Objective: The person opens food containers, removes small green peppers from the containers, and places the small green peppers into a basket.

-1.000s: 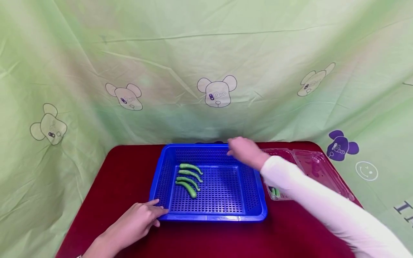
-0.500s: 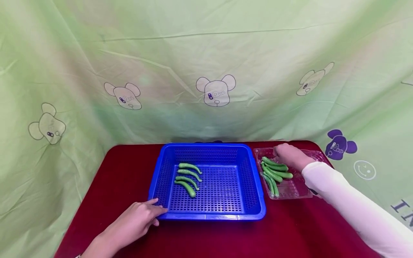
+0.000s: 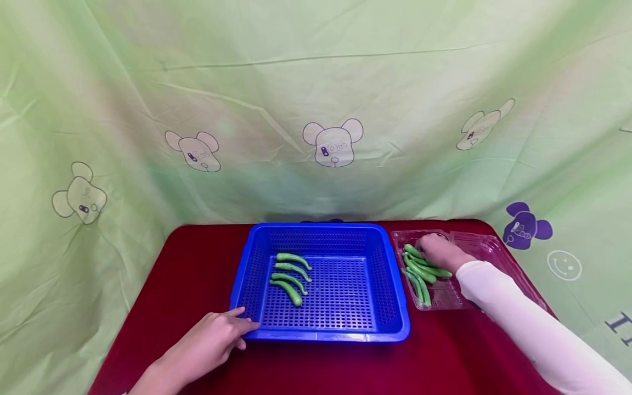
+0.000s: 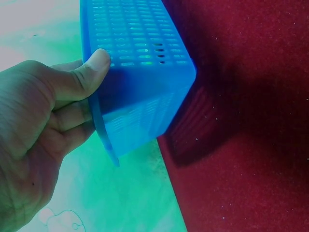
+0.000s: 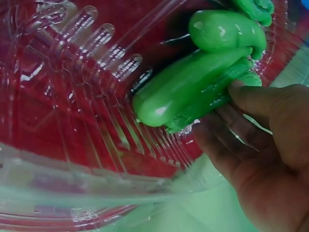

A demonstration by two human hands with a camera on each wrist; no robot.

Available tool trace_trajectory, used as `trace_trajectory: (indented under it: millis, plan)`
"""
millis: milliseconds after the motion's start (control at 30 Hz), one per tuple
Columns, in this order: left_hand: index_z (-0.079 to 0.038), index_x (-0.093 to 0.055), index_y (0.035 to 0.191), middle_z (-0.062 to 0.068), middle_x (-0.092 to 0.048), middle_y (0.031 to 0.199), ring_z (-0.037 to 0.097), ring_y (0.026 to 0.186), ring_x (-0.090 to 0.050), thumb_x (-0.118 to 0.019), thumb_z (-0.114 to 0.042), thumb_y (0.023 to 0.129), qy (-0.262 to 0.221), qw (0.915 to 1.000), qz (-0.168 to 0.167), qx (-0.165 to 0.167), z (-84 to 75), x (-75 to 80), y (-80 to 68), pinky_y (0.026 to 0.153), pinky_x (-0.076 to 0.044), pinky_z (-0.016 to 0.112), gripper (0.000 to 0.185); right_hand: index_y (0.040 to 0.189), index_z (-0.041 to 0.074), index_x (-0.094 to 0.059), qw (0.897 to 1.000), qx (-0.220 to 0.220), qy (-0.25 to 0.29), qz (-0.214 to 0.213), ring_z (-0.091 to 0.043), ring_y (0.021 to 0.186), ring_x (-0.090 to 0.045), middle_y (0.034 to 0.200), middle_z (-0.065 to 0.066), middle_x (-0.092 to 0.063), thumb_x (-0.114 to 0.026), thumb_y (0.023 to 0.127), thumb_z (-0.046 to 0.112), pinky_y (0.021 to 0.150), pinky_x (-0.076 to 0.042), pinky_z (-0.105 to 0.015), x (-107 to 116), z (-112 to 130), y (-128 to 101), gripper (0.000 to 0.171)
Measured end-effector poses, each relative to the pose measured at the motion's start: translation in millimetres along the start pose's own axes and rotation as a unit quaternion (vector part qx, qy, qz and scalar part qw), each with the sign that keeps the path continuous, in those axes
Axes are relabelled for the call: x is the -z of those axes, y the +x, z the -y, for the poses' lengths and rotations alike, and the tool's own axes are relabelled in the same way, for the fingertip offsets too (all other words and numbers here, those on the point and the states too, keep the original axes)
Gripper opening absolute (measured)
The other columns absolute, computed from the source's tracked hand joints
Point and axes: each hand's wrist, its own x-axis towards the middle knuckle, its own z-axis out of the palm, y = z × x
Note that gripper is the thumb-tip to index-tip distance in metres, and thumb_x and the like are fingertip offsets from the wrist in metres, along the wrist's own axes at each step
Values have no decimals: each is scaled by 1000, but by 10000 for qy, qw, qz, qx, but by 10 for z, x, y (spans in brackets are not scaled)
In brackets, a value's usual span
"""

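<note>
My left hand [image 3: 214,337] holds the near left corner of a blue perforated basket [image 3: 326,336]. In the left wrist view its thumb [image 4: 99,63] presses the outer wall while the fingers curl over the rim. Several curved green cucumbers [image 3: 292,269] lie in a column on the basket's left half. To the right, my right hand [image 3: 441,252] reaches down into a clear plastic box [image 3: 446,300] with more cucumbers [image 3: 419,273]. The right wrist view has my thumb and fingertips on either side of a bumpy cucumber [image 5: 219,99], beside smooth, glossy ones; part of it is hidden.
The box's clear lid [image 3: 486,249] lies hinged open on the right, partly behind the white sleeve [image 3: 523,323]. Basket and box stand side by side on a red-covered table [image 3: 192,280]. A green printed curtain [image 3: 336,82] hangs behind and at both sides.
My right hand has moved from over the basket's back right corner into the plastic box, down onto the cucumbers. The left hand keeps its hold on the basket corner.
</note>
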Motion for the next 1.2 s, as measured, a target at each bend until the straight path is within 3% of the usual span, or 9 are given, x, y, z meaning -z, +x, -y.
trace_trajectory:
  millis: [233,400,567,700,1033,1200]
  plan:
    - [-6,-79,106,-10,-74,83,33,102,-77,-80,7,75,-49,10000,3,-4,4,6,12,90,-63,49,33,64,13,-55,9998,-138,83,-151,-13,62,-45,61,7,-46,-71,83,-1,58,-41,-28,60,1,-41,29]
    - [-6,-79,106,-11,-73,81,33,102,-76,-80,8,75,-46,10000,44,37,-2,18,10,90,-62,49,34,76,10,-54,9983,-461,304,-164,-12,62,-44,67,5,-46,-78,85,9,56,-38,-26,170,28,-57,26]
    - [-6,-79,106,-10,-74,82,34,103,-76,-80,7,76,-40,9999,75,64,-6,24,9,90,-63,49,33,95,2,-67,9982,-510,257,-168,-18,74,-60,83,-4,-65,-82,83,13,67,-56,-40,271,11,-32,22]
    - [-6,-79,106,-10,-74,82,35,103,-76,-80,6,76,-37,9999,93,75,-6,21,10,90,-63,49,32,93,2,-72,9991,-309,180,-211,-20,77,-64,88,-7,-70,-82,82,6,71,-58,-44,399,52,-16,16]
    - [-6,-79,106,-11,-73,79,35,104,-76,-79,7,76,-55,9996,235,141,-5,31,10,90,-63,49,33,80,10,-53,9963,-25,503,-694,-13,64,-45,69,3,-47,-88,78,15,59,-42,-29,813,455,221,35]
    - [-6,-80,106,-9,-75,83,35,104,-76,-80,5,77,-25,9997,210,132,-9,32,14,89,-63,48,31,82,9,-60,9921,301,772,-946,-12,61,-53,69,2,-60,-86,79,13,58,-49,-29,907,799,436,27]
